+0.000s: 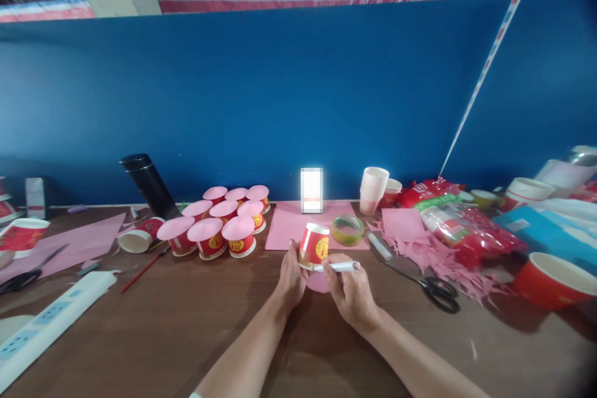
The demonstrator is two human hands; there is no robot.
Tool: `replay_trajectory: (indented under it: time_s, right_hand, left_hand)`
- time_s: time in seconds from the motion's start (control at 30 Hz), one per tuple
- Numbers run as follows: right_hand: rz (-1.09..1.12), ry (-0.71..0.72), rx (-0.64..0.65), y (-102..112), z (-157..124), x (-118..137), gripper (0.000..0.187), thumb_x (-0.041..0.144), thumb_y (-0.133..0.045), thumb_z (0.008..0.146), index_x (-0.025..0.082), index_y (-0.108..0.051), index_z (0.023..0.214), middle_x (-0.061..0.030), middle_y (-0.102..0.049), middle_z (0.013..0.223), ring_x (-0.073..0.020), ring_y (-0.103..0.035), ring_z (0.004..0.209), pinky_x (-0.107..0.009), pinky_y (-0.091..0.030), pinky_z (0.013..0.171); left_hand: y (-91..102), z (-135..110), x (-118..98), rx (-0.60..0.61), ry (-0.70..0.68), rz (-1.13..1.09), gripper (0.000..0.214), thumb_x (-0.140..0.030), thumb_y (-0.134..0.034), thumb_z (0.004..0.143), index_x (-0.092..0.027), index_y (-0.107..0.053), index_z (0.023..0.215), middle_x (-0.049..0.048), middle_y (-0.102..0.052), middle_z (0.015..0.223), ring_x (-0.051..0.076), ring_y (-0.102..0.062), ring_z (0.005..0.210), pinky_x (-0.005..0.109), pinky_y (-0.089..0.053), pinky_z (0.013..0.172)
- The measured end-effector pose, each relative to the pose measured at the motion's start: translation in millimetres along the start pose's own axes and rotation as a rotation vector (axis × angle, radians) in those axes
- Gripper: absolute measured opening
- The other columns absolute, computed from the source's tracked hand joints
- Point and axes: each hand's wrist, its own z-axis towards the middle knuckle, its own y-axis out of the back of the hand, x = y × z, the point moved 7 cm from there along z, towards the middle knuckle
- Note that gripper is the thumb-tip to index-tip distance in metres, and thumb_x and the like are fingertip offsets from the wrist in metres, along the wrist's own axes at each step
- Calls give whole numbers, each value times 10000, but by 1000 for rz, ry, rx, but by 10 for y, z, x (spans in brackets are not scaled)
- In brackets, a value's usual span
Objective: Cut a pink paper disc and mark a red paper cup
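In front of me my left hand (293, 277) is closed around a red paper cup (313, 244) with a yellow print. The cup is upside down, its white rim low and slightly tilted. A slim white pen-shaped tube (342, 267) is pinched in my right hand (352, 298), its tip at the cup's rim. Whether it is a glue pen or a marker I cannot tell. Just below the cup lies a pink paper disc (319, 283), partly hidden by my hands. To the left stand several red cups (240, 247) topped with pink paper discs (205, 230).
Behind the hands are pink sheets (284, 224) and a tape roll (347, 230). On the right lie scissors (441, 293), a white tube (380, 245), pink scraps (436, 255) and stacked cups (373, 189). Leftward are a black flask (152, 186), a tipped cup (140, 236) and a power strip (56, 323).
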Motion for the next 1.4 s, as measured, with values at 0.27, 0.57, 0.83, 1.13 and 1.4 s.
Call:
replay_trajectory:
  time_s: [0.27,0.57,0.83,1.13,1.4]
  right_hand:
    - [-19,3,-25,8,-12,4,113,171,-414,890,186,-526,889,-69,-635,809,-179,-606,715,-301,-470,681]
    - [3,26,-67,29,-11,-5,112,170,-414,894,180,-523,918,-66,-643,820,-172,-619,733,-298,-480,695]
    - [20,-49,-35,33,10,-35,192,154,-378,902,170,-561,846,-84,-625,779,-202,-598,787,-335,-476,719]
    - [0,-62,-38,51,23,-50,208,166,-367,905,180,-556,820,-55,-606,694,-184,-571,650,-331,-450,700]
    - [-15,-94,-44,76,29,-67,222,183,-360,911,163,-573,853,-50,-599,670,-176,-551,609,-329,-443,711]
  left_hand:
    - [19,11,-1,8,-5,15,424,-569,-462,762,-176,-593,852,-4,-558,564,139,-491,521,257,-362,546]
    - [12,14,14,0,10,18,466,-598,-471,739,-162,-602,839,21,-623,625,163,-551,594,267,-381,573]
    - [23,17,19,27,-12,-23,450,-596,-522,709,-154,-573,776,58,-652,721,188,-594,716,276,-426,626]
    - [12,2,14,9,3,-28,412,-574,-502,737,-170,-567,789,21,-631,675,156,-574,639,257,-402,582]
    - [42,22,36,8,4,-35,410,-559,-521,733,-162,-583,818,10,-626,672,149,-561,630,254,-394,588]
